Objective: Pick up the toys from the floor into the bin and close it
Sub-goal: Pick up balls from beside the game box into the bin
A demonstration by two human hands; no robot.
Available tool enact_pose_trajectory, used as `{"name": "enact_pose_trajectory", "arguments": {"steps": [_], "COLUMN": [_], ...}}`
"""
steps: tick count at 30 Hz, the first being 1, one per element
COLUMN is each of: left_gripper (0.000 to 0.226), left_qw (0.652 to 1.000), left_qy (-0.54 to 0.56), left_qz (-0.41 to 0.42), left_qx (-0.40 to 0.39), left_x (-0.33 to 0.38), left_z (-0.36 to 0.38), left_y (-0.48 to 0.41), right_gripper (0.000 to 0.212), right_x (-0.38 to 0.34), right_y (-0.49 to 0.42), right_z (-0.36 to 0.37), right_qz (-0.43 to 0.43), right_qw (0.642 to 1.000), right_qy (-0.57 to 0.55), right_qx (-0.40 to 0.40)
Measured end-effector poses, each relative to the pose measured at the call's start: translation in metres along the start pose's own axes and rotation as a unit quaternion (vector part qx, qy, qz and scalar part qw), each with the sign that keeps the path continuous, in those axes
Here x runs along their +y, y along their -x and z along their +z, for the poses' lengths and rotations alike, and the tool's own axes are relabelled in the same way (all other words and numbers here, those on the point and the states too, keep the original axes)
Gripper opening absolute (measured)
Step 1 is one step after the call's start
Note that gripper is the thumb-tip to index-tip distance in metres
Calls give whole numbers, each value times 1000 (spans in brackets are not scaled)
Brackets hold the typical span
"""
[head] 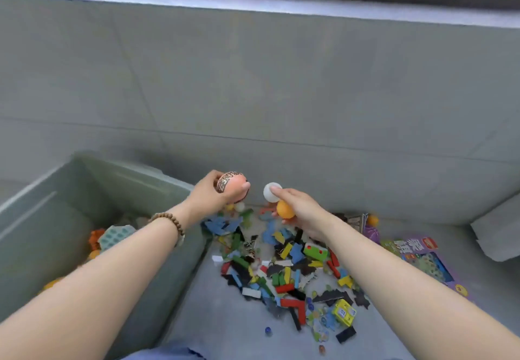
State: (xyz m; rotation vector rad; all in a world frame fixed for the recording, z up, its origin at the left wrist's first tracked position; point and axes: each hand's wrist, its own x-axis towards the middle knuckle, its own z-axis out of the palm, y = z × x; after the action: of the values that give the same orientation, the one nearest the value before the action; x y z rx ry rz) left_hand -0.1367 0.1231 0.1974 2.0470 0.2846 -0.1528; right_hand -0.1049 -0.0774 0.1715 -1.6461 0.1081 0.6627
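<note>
Left hand (209, 191) grips pink patterned rubber ball (233, 186), centre frame. Right hand (301, 209) pinches white plastic ball (270, 191) and orange plastic ball (285, 209). Grey-green plastic bin (70, 199) lower left, lidless. Mid-pickup; next, swing left, drop. Toy pile (289, 272) remains.

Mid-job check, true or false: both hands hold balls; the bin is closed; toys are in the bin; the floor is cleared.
Both hands hold balls: true. The left hand grips a patterned ball; the right hand holds a white ball and an orange ball.
The bin is closed: false; it stands open.
The bin holds toys: true.
The floor is cleared: false; a pile of blocks lies beside the bin.
</note>
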Motion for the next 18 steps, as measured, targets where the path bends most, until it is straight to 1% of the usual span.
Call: {"name": "enact_pose_trajectory", "arguments": {"steps": [2, 4, 7, 10, 13, 15, 16, 18], "left_gripper": [29, 30, 24, 27, 52, 60, 61, 60], "left_qw": [998, 991, 965, 937, 916, 920, 925, 931], "left_qy": [54, 99, 166, 219, 213, 157, 132, 98], "left_qz": [-36, -76, -144, -192, -228, -238, -239, -242], "left_qx": [27, 50, 141, 194, 252, 267, 265, 254], "left_x": [-25, -63, -132, -182, -211, -220, -223, -224], "left_z": [-47, -87, -134, -164, -180, -186, -186, -186], "left_y": [17, 35, 64, 81, 90, 94, 94, 95], "right_gripper": [26, 31, 33, 39, 48, 49, 50, 49], "right_x": [-20, -30, -32, -25, -16, -13, -13, -13], "right_y": [-7, -15, -24, -35, -47, -51, -51, -51], "right_z": [52, 105, 179, 231, 261, 269, 268, 261], "right_qz": [-3, 10, 45, 87, 91, 70, 53, 7], "right_qw": [999, 995, 988, 985, 988, 990, 987, 969], "right_qy": [-17, -25, -7, -12, -29, 27, 80, 200], "right_qx": [-47, -94, -150, -148, -120, -118, -126, -146]}}
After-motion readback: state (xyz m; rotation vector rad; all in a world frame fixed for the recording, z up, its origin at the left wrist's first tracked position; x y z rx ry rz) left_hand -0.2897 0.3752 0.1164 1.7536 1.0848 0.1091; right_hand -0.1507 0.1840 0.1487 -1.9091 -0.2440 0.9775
